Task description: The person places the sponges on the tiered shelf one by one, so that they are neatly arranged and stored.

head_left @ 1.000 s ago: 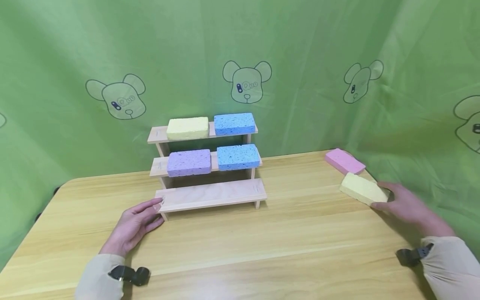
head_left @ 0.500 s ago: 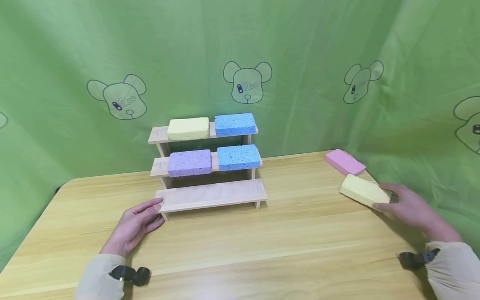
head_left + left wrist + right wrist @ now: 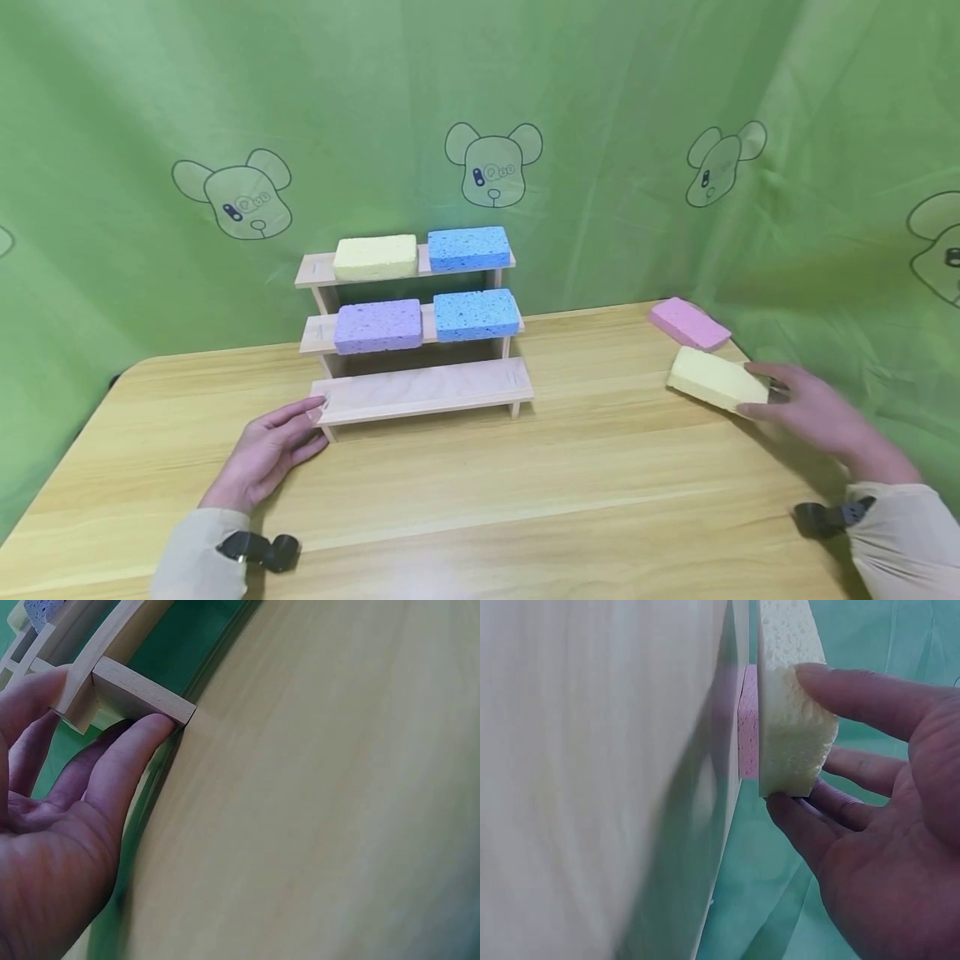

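My right hand pinches the near right end of a pale yellow sponge, thumb on one side and fingers on the other. In the right wrist view, that sponge stands out beyond the fingertips. A pink sponge lies just behind it on the table. My left hand grips the left end of the lowest step of a three-step wooden rack. The left wrist view has its fingers at the step's corner and against the leg.
On the rack's top step sit a yellow sponge and a blue sponge. The middle step bears a purple sponge and another blue sponge. A green curtain hangs behind and beside the wooden table.
The yellow sponge in my right hand has shifted slightly left, and the right fingers have moved with it. My left hand and the rack have stayed in place.
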A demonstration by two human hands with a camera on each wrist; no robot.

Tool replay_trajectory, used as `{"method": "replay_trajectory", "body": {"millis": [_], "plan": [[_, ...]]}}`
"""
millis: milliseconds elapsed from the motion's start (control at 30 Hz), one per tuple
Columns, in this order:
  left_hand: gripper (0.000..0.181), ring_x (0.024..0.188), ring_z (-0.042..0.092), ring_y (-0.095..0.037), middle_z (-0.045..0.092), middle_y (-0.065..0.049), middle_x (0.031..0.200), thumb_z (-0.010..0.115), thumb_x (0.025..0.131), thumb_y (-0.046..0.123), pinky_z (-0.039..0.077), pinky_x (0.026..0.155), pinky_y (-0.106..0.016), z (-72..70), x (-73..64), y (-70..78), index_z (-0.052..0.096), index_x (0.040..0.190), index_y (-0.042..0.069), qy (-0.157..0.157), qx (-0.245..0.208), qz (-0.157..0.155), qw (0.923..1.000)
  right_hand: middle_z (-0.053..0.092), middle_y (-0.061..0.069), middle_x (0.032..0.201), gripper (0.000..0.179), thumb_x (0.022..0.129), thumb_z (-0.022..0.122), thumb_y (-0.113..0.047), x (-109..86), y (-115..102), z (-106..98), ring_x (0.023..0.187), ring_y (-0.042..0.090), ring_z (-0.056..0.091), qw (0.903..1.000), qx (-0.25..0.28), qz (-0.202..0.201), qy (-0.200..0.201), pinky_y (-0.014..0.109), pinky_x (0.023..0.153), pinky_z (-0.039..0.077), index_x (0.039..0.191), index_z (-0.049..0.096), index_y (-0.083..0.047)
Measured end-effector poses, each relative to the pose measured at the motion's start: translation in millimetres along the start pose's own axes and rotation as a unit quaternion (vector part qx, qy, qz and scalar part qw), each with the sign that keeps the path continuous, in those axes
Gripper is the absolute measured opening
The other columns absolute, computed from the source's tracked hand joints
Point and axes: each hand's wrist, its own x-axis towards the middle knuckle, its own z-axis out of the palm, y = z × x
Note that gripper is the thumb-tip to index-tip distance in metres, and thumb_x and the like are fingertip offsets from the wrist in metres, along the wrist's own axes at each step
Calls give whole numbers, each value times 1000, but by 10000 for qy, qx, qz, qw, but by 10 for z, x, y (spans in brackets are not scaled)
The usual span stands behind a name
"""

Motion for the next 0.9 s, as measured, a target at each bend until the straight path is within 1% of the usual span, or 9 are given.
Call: {"method": "replay_trajectory", "body": {"millis": [133, 300, 533, 667, 800, 900], "plan": [[20, 106, 64, -22, 59, -3, 121, 63, 94, 1, 51, 98, -41, -3, 2, -6, 74, 106, 13, 1, -19, 5, 10000, 32, 44, 137, 77, 88, 74, -30, 18, -58, 19, 120, 63, 31, 9999, 38, -104, 62, 79, 92, 27, 142, 37, 12], [20, 106, 65, -21, 61, -1, 120, 63, 94, 1, 51, 98, -41, -10, 9, -12, 74, 105, 14, -9, -44, 0, 10000, 35, 44, 134, 74, 87, 76, -24, 42, -101, 57, 119, 62, 33, 9994, 67, -287, 177, 77, 92, 28, 139, 40, 14], [21, 106, 65, -22, 61, -1, 120, 63, 94, 1, 51, 98, -41, -10, 7, -12, 75, 106, 14, -26, -59, -9, 10000, 36, 43, 133, 73, 85, 77, -23, 93, -189, 88, 119, 62, 33, 9989, 57, -418, 209, 77, 92, 28, 138, 43, 12], [21, 106, 65, -22, 62, 0, 118, 63, 94, 1, 51, 98, -41, -8, 6, -11, 75, 105, 15, -20, -69, -22, 10000, 40, 41, 131, 71, 84, 78, -22, 108, -235, 102, 117, 59, 37, 9982, 53, -535, 270, 76, 91, 31, 138, 45, 11], [21, 106, 65, -21, 62, 0, 118, 63, 94, 1, 51, 98, -41, -9, 6, -8, 75, 104, 15, -24, -47, -2, 10000, 47, 36, 126, 71, 84, 79, -22, 117, -285, 116, 114, 54, 42, 9975, 58, -631, 307, 71, 89, 37, 137, 46, 11], [21, 106, 65, -21, 61, -1, 119, 63, 94, 1, 51, 98, -41, -11, 5, -5, 75, 104, 15, -31, -34, -1, 10000, 48, 34, 125, 71, 83, 80, -22, 122, -323, 127, 113, 52, 44, 9972, 74, -679, 297, 70, 89, 39, 136, 47, 11]]}}
